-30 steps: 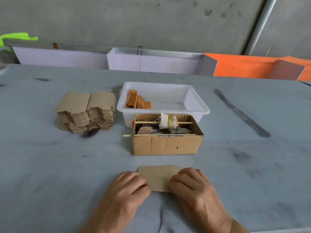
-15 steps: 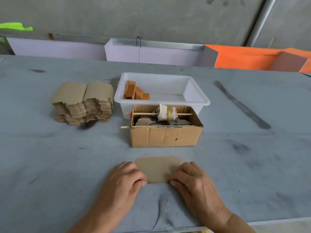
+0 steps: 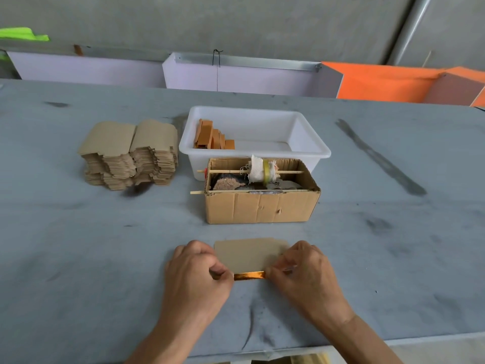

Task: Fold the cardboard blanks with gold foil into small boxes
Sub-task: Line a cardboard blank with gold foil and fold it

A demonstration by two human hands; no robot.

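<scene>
One cardboard blank (image 3: 249, 254) lies brown side up on the grey table, just in front of me. Its near edge is turned up and shows a strip of gold foil (image 3: 248, 275). My left hand (image 3: 196, 274) pinches the blank's near left corner with curled fingers. My right hand (image 3: 307, 274) pinches the near right corner the same way. A tall stack of flat blanks (image 3: 128, 153) sits at the left. Several folded orange-gold boxes (image 3: 212, 139) stand in the left end of a white tub (image 3: 309, 151).
An open corrugated box (image 3: 262, 207) stands between the blank and the white tub, holding scraps and a stick with a cloth-wrapped roll (image 3: 262, 169). White and orange panels (image 3: 380, 82) line the table's far edge. The table's near edge (image 3: 262, 353) is just below my wrists.
Both hands shifted from pressing flat on the blank to pinching its near edge. That edge has lifted, so the gold foil side now shows.
</scene>
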